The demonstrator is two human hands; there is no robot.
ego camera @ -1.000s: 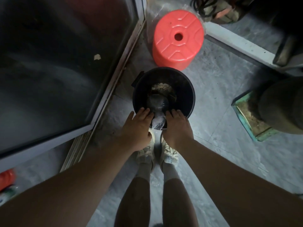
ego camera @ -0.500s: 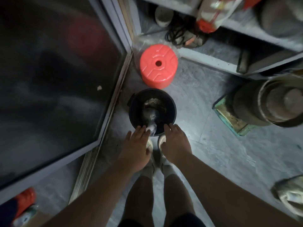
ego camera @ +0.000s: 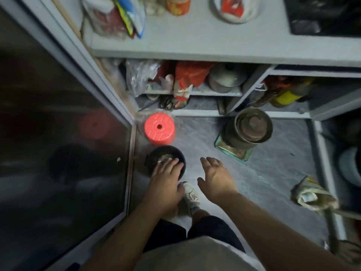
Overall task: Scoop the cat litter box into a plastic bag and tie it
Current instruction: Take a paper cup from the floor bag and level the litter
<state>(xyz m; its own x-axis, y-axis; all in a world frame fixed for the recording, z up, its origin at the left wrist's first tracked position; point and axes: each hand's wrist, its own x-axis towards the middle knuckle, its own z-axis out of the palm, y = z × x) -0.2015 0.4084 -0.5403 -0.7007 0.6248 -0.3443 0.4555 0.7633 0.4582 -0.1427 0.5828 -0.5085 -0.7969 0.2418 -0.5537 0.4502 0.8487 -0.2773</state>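
Grey floor [ego camera: 224, 145]: left hand [ego camera: 165, 179] overlaps black bucket [ego camera: 156, 153], right hand [ego camera: 215, 176] beside.

- 2 hands: left hand [ego camera: 166, 181], right hand [ego camera: 215, 176]
- 1 black bucket [ego camera: 154, 155], litter inside
- 1 red plastic stool [ego camera: 159, 128]
- 1 shoe [ego camera: 190, 194] visible; the second can't be made out
- 1 stack of round metal pots [ego camera: 251, 128] on 1 green tray [ego camera: 232, 151]
- 1 glass door panel [ego camera: 58, 133]
- 1 yellow container [ego camera: 287, 96] in the shelf
- shelf clutter too blurred to count
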